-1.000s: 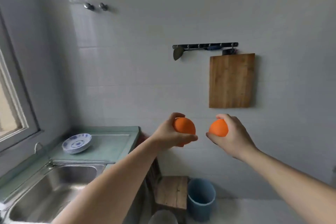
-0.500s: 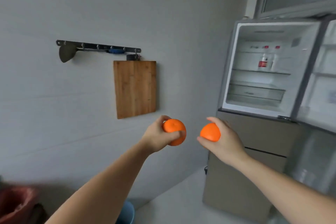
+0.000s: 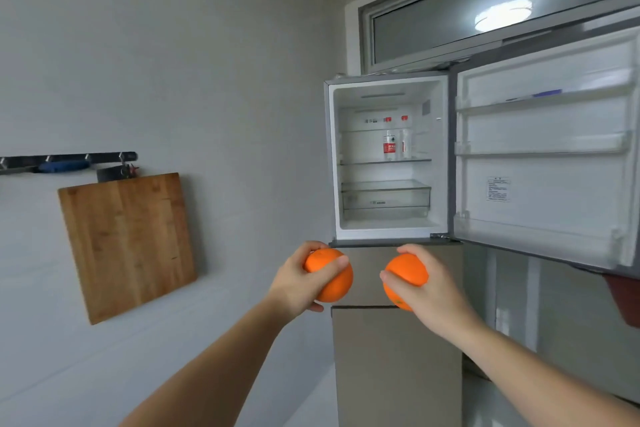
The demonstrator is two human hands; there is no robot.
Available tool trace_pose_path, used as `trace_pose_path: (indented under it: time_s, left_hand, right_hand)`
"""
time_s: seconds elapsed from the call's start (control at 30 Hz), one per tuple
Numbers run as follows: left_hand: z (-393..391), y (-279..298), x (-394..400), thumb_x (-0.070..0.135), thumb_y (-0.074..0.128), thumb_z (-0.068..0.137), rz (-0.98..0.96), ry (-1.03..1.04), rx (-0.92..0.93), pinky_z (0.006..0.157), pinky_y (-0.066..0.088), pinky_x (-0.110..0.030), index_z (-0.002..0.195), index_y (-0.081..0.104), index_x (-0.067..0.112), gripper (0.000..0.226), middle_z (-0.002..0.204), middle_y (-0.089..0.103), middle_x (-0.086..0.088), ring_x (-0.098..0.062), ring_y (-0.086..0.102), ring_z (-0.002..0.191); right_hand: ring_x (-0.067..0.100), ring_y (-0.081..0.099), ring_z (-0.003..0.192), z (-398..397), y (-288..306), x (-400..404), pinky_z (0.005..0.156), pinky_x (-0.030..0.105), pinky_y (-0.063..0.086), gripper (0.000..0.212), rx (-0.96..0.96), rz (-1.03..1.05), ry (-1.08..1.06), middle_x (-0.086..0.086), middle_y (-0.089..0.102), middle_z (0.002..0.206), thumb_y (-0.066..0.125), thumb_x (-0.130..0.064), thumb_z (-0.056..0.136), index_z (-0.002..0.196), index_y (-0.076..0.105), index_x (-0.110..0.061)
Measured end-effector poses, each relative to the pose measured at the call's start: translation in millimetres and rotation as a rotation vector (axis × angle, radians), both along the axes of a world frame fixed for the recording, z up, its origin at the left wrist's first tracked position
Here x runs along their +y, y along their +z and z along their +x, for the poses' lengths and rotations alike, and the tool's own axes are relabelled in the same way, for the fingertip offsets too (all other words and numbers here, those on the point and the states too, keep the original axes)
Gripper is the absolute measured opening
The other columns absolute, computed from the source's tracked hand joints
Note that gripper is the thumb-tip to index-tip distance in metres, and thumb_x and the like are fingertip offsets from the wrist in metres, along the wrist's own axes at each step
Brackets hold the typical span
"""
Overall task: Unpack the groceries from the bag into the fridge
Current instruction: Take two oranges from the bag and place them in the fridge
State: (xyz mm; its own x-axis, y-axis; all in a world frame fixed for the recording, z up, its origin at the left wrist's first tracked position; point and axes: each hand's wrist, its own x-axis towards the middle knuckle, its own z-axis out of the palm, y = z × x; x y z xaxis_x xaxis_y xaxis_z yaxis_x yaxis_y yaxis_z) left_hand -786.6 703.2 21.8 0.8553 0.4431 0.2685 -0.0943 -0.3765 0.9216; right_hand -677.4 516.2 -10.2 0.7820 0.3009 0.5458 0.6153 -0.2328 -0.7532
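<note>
We note the left hand (image 3: 298,282) gripping the left orange (image 3: 330,276): thumb laid across its front, fingers curled behind. The right hand (image 3: 427,289) grips the right orange (image 3: 405,277) the same way, thumb under the near side, fingers over the top. Both fruits are held at the same height, apart from each other, in front of the closed lower fridge drawers and just below the open upper compartment.

Orientation: the oranges are near-round, so we can give no long axis. A dark spot shows at the right orange's lower edge; we cannot tell whether it is the stem end.

Appearance: smooth, bright orange skin, both about the same size.

Surroundings: the fridge (image 3: 388,163) stands ahead, its door (image 3: 543,156) swung wide to the right. Two bottles (image 3: 394,146) stand on an upper glass shelf; a clear drawer (image 3: 386,199) sits below. A wooden cutting board (image 3: 128,243) hangs on the left wall, well apart from the hands.
</note>
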Motion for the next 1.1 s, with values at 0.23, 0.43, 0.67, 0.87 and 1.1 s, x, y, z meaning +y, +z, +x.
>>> trace_pose_path:
  time_s: [0.23,0.43,0.67,0.87,1.1]
  left_hand:
    - [78,2,-45,0.044,0.082,0.057,0.086,-0.118,0.025,0.056,0.058,-0.029,0.104,0.054,0.042,0.054,0.109,0.051,0.01,-0.014,0.058,0.094]
    - [146,0,-69,0.03,0.076,0.076,0.088,-0.186,-0.011,0.07,0.06,-0.037,0.11,0.057,0.036,0.04,0.103,0.053,0.011,-0.008,0.056,0.087]
    - [216,-6,-49,0.022,0.071,0.082,0.093,-0.284,-0.047,0.059,0.061,-0.037,0.1,0.062,0.036,0.024,0.101,0.052,0.014,-0.01,0.056,0.087]
    - [283,1,25,0.035,0.078,0.077,0.14,-0.314,-0.075,0.062,0.06,-0.032,0.105,0.058,0.037,0.034,0.106,0.051,0.012,-0.008,0.054,0.09]
    - [355,-1,113,0.048,0.086,0.063,0.27,-0.258,-0.062,0.075,0.051,-0.024,0.112,0.053,0.037,0.06,0.112,0.053,0.01,-0.012,0.054,0.098]
  right_hand:
    - [0.011,0.051,0.099,49,4,-61,0.083,0.028,0.04,0.047,-0.022,-0.033,-0.138,-0.014,0.049,0.111,0.078,-0.042,0.072,0.112,0.054,-0.036]
    - [0.012,0.05,0.097,93,0,-97,0.08,0.027,0.038,0.049,-0.011,-0.045,-0.28,-0.013,0.049,0.113,0.079,-0.044,0.071,0.113,0.054,-0.038]
    - [0.014,0.053,0.097,148,1,-85,0.082,0.033,0.045,0.044,-0.022,-0.103,-0.364,-0.013,0.049,0.111,0.077,-0.047,0.07,0.106,0.051,-0.043]
    - [0.012,0.051,0.098,202,23,-13,0.078,0.026,0.039,0.047,-0.076,-0.155,-0.384,-0.012,0.048,0.111,0.076,-0.045,0.074,0.114,0.051,-0.038]
    - [0.009,0.053,0.102,271,25,75,0.082,0.025,0.043,0.056,-0.183,-0.367,-0.352,-0.018,0.044,0.115,0.073,-0.053,0.072,0.121,0.05,-0.037]
